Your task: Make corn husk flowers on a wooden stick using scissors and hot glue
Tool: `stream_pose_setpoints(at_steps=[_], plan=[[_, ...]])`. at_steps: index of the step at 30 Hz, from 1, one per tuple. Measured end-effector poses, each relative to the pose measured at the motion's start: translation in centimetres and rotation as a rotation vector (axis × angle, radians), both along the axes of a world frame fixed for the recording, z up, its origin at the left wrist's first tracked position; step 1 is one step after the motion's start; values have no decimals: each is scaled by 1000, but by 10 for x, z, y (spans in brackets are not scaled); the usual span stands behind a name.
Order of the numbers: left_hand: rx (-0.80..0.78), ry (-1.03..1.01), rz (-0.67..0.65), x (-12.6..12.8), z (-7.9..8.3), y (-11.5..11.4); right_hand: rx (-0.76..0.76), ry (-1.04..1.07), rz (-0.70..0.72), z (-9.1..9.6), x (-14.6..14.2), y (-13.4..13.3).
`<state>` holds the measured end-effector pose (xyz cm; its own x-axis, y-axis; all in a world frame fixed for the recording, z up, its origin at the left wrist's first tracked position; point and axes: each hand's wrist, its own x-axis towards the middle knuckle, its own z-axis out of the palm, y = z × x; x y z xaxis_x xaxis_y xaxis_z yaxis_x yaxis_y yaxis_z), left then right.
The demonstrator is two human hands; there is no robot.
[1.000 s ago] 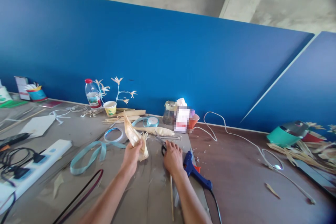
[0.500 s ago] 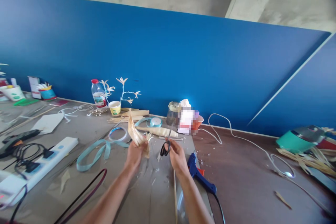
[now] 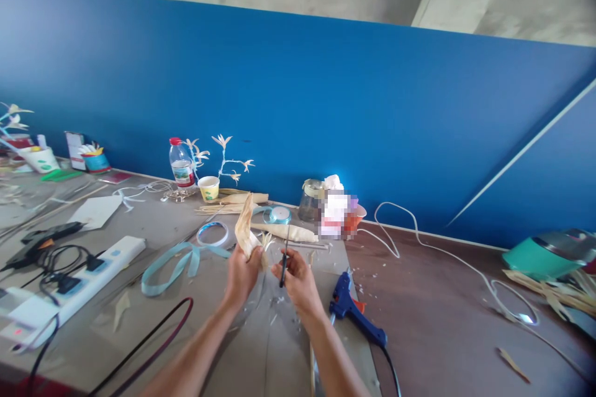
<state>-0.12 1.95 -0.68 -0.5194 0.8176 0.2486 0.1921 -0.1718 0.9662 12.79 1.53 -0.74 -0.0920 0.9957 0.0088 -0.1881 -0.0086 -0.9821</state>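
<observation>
My left hand (image 3: pixel 243 274) is closed around a pale dried corn husk (image 3: pixel 245 229), whose broad end points up and whose frayed strips stick out to the right. Just to its right, my right hand (image 3: pixel 298 279) grips a pair of scissors (image 3: pixel 284 267) with black handles, the blades pointing up and away. A small gap lies between the scissors and the husk strips. Behind both hands rests a long wrapped husk piece (image 3: pixel 291 233). A blue glue gun (image 3: pixel 356 309) lies to the right of my right forearm.
Light blue ribbon (image 3: pixel 162 282), a tape roll (image 3: pixel 213 234) and a white power strip (image 3: pixel 107 276) lie on the left. A yellow cup (image 3: pixel 208 188) with husk flowers, a bottle (image 3: pixel 180 166) and a glass jar (image 3: pixel 311 201) stand at the back. A white cable (image 3: pixel 447 250) crosses the right side.
The scissors have turned in my right hand, from handles facing me to a thin upright edge, and moved left toward the husk. My left hand still holds the husk, slightly further right in view.
</observation>
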Motion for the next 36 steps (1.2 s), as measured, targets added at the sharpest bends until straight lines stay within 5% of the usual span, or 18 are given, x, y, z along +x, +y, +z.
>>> stream_pose_setpoints(at_steps=[6, 9, 13, 17, 28, 36], plan=[[-49, 52, -91, 7, -8, 0, 14, -155, -66, -12, -4, 2], [-114, -139, -203, 9, -8, 0, -73, -201, -56, -5, 2, 2], [-235, -531, -464, 12, 1, -4, -185, 3, -56, 5, 9, 5], [-281, -594, -577, 14, 9, -8, -187, 127, -76, 4, 13, 8], [-252, -491, -486, 13, 3, -4, -142, 138, 28, 1, 11, 11], [-88, 99, -224, -9, 6, 3, -30, 103, 60, 7, 11, 5]])
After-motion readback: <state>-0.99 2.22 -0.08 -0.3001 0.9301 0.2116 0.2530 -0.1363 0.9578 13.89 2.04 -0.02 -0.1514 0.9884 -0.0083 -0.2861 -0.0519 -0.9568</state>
